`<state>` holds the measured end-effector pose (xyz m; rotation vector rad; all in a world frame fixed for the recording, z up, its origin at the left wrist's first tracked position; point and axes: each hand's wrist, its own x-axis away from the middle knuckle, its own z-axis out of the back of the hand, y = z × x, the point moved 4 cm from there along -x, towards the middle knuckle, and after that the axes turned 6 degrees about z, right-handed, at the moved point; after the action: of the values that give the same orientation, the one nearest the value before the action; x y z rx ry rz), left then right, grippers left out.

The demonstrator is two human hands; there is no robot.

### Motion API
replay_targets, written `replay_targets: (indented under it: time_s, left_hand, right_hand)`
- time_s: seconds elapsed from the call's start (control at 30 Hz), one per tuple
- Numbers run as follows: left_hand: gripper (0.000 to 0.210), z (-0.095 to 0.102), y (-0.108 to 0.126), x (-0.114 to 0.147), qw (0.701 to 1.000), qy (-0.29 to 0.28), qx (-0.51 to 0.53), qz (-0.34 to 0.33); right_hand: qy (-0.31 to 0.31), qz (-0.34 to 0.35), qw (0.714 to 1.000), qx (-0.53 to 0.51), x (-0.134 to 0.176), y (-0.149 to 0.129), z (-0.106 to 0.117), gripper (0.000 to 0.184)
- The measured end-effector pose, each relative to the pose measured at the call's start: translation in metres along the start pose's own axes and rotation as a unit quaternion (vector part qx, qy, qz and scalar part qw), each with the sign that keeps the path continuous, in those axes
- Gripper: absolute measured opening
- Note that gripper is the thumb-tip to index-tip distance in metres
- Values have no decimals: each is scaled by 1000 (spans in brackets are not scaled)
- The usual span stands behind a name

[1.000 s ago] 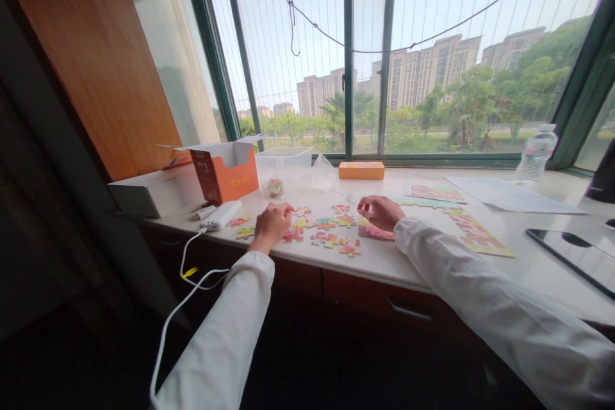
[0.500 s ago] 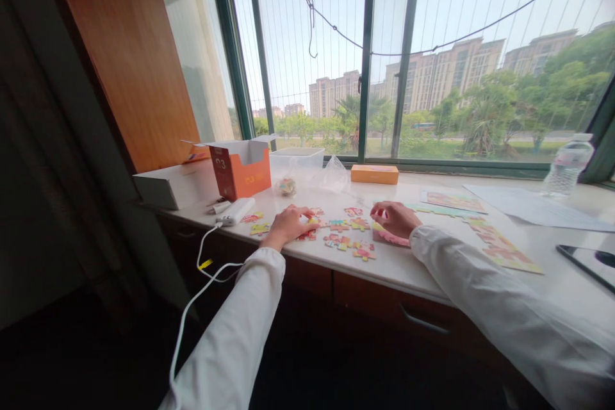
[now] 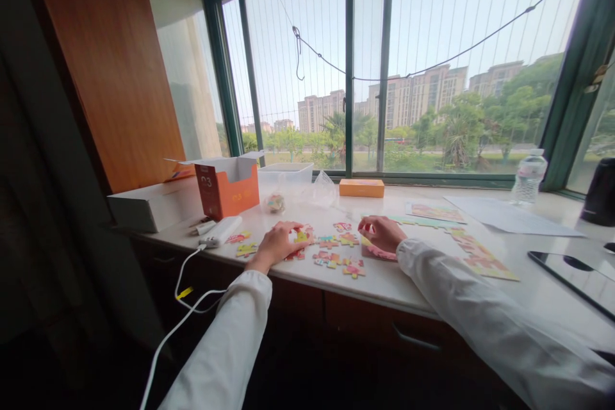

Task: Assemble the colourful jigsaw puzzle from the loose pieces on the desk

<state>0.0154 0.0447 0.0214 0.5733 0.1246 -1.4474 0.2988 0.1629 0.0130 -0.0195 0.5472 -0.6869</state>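
My left hand rests low over the tabletop, thumb and fingers closed around a yellow-green jigsaw piece. More red and pink pieces lie right beside and under it. Between my hands are several loose jigsaw pieces, among them a joined red-and-yellow cluster near the front edge and a red-and-white piece farther back. My right hand has its fingers curled in; whatever they may hold is hidden. Just below it lies a pink jigsaw section, partly covered by the hand.
Joined border strips and a picture sheet lie to the right, near white paper, a tablet and a water bottle. An orange-red box, a white power strip and a clear bin stand left.
The camera view has tilted up and turned slightly right, so everything sits lower and farther left. The yellow-green piece shows more clearly at my left fingers. My right hand keeps its curled pose.
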Motion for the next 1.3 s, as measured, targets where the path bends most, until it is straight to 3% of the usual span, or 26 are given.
replay_targets:
  time_s: [0.17, 0.8, 1.3]
  left_hand:
    - [39, 1, 3, 0, 1000, 6, 4, -19]
    - [36, 5, 2, 4, 999, 43, -30, 0]
    - [39, 1, 1, 4, 997, 9, -65, 27]
  right_hand:
    - [0, -3, 1000, -1, -1, -2, 2, 16]
    - [2, 4, 1000, 1, -1, -2, 2, 16]
    - [-10, 5, 1000, 1, 0, -2, 3, 15]
